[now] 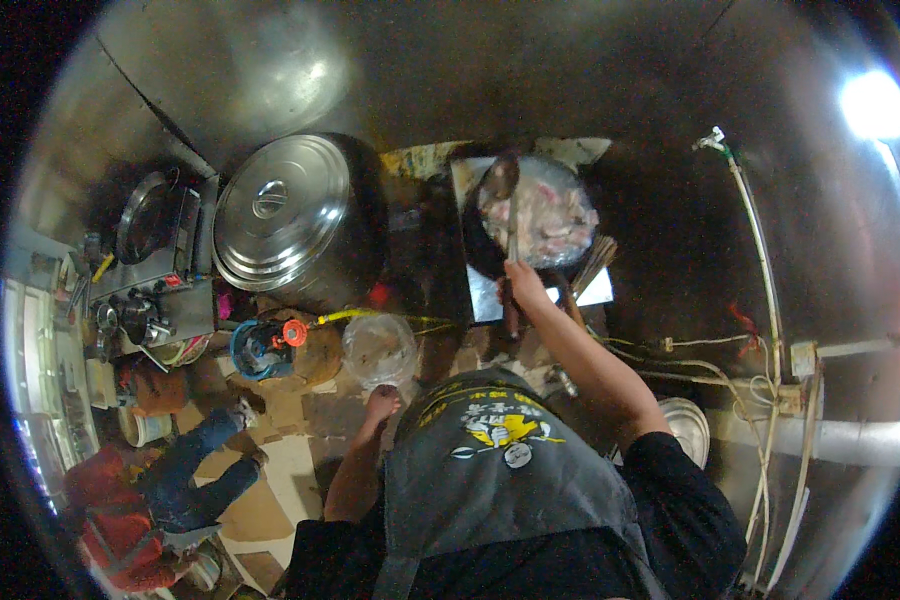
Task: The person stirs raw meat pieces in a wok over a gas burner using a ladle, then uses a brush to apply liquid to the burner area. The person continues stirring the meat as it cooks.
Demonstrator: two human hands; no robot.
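My right hand [523,283] grips the long handle of a metal ladle [514,225]. The ladle's bowl lies at the far left side of a dark wok [477,251]. Inside the wok are pale and pinkish pieces of meat [547,214], seemingly in liquid; the detail is blurred. My left hand [382,405] hangs low by my side with its fingers curled, and nothing shows in it. Just beyond it stands a round container with a clear plastic liner [379,349]. Whether the hand touches the liner is unclear.
A big lidded steel pot [281,214] stands left of the wok. A bamboo wok brush [596,266] leans at the wok's right. A gas cylinder [262,349] with a yellow hose [352,313] is at left. Another person [187,480] is at lower left. Pipes [761,247] run along the right wall.
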